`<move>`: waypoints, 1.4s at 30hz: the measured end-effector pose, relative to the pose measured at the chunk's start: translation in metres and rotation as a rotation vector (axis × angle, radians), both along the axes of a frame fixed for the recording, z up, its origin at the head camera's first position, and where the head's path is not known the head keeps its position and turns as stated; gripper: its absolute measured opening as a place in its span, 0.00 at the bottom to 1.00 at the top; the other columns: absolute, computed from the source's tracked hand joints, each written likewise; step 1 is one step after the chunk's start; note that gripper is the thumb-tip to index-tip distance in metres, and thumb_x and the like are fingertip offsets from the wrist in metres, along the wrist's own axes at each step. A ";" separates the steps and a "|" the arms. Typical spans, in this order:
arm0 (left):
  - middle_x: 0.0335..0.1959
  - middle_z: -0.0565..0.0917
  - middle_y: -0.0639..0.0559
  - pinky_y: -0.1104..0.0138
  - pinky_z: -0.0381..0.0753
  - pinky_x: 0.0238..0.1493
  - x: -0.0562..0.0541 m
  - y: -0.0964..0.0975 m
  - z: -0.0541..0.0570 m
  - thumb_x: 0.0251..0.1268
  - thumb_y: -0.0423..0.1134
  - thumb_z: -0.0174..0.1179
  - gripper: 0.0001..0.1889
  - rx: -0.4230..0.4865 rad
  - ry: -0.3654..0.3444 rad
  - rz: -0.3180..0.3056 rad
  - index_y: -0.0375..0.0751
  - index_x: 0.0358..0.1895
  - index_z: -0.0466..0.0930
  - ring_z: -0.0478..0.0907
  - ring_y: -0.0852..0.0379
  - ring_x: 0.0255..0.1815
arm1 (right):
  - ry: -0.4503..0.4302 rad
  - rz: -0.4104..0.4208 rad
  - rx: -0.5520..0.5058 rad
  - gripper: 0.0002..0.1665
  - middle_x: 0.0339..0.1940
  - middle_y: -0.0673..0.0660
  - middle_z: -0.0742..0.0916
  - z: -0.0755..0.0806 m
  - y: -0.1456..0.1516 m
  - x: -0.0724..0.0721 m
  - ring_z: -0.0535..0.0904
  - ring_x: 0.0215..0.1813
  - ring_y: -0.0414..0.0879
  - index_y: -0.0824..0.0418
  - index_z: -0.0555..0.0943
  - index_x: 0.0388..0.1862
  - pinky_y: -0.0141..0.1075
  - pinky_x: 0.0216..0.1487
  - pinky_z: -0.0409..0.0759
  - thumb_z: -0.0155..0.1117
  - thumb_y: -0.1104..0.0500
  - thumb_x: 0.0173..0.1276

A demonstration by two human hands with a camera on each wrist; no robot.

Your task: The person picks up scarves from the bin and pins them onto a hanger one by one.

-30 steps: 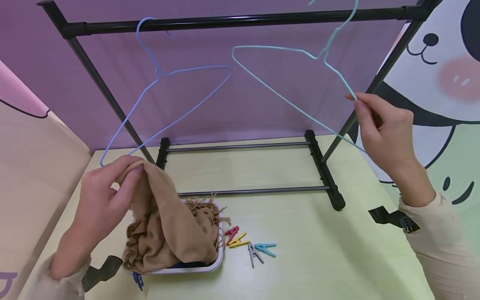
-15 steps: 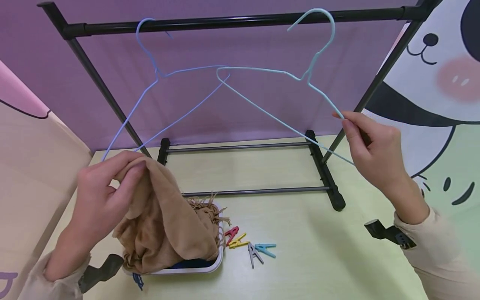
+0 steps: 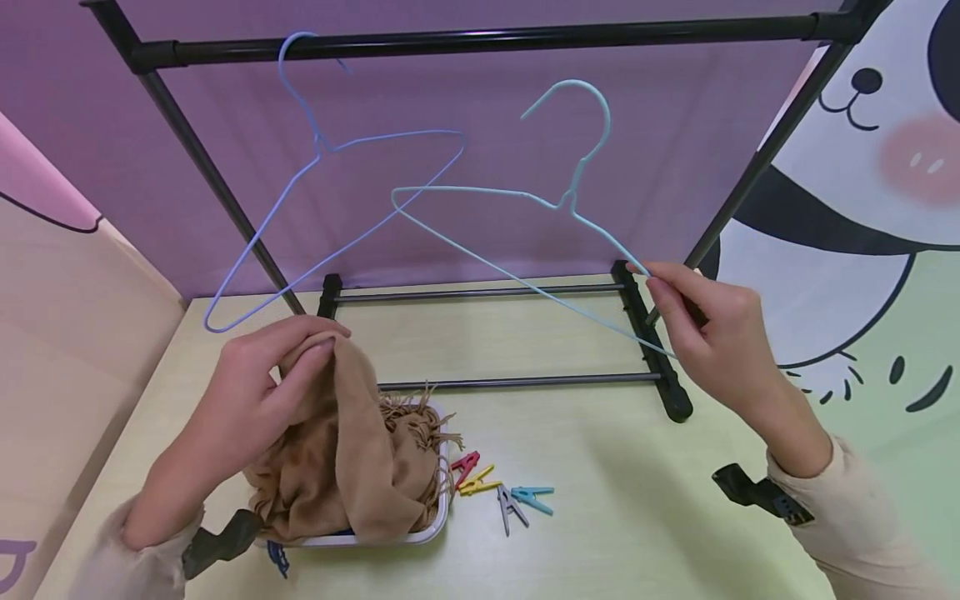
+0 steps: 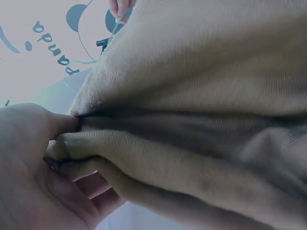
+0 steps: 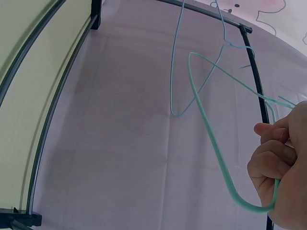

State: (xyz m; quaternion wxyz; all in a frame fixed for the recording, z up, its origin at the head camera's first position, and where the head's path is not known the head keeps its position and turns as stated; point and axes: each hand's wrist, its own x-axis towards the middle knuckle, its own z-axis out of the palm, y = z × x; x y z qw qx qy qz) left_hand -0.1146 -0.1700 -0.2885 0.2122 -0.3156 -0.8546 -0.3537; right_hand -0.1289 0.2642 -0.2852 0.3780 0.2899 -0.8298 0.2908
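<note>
My left hand (image 3: 258,392) pinches an edge of a brown scarf (image 3: 375,467) with a fringe. Part of the scarf is lifted while the rest lies bunched in a white basket (image 3: 427,533). In the left wrist view the scarf's folds (image 4: 192,158) run from between thumb and fingers. On the right, my right hand (image 3: 712,333) grips one shoulder of a light teal hanger (image 3: 480,190), its hook up and off the rail. The right wrist view shows fingers curled round this hanger (image 5: 211,129). A blue hanger (image 3: 300,175) hangs from the rail at the left.
A black garment rack (image 3: 480,42) stands on the pale table (image 3: 555,433). Beside the basket lie several clothespins, among them a yellow clothespin (image 3: 478,482) and a blue clothespin (image 3: 532,497). A dark blue cloth end (image 3: 277,557) pokes out under the basket's rim.
My right hand has brought the teal hanger down and left, away from the rail. My left hand has shifted slightly right with the scarf edge.
</note>
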 end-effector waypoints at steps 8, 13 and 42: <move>0.30 0.82 0.61 0.71 0.75 0.34 -0.007 0.001 -0.023 0.73 0.29 0.55 0.09 -0.095 -0.064 0.001 0.49 0.45 0.80 0.75 0.66 0.27 | -0.021 0.025 -0.012 0.16 0.24 0.52 0.82 -0.006 -0.004 0.004 0.57 0.18 0.32 0.70 0.85 0.47 0.23 0.22 0.55 0.62 0.77 0.61; 0.46 0.84 0.55 0.64 0.81 0.43 0.000 0.002 -0.037 0.63 0.16 0.49 0.30 -0.203 -0.086 -0.057 0.49 0.63 0.73 0.81 0.62 0.42 | -0.062 0.031 0.003 0.17 0.20 0.47 0.78 -0.008 -0.003 0.005 0.56 0.18 0.31 0.68 0.85 0.49 0.23 0.21 0.54 0.62 0.76 0.63; 0.55 0.81 0.46 0.57 0.82 0.49 0.024 0.020 -0.114 0.61 0.27 0.60 0.21 -0.544 0.099 -0.081 0.46 0.58 0.82 0.79 0.49 0.54 | -0.132 0.031 -0.056 0.17 0.17 0.45 0.74 -0.039 0.000 0.007 0.57 0.17 0.32 0.70 0.86 0.44 0.25 0.20 0.56 0.64 0.81 0.57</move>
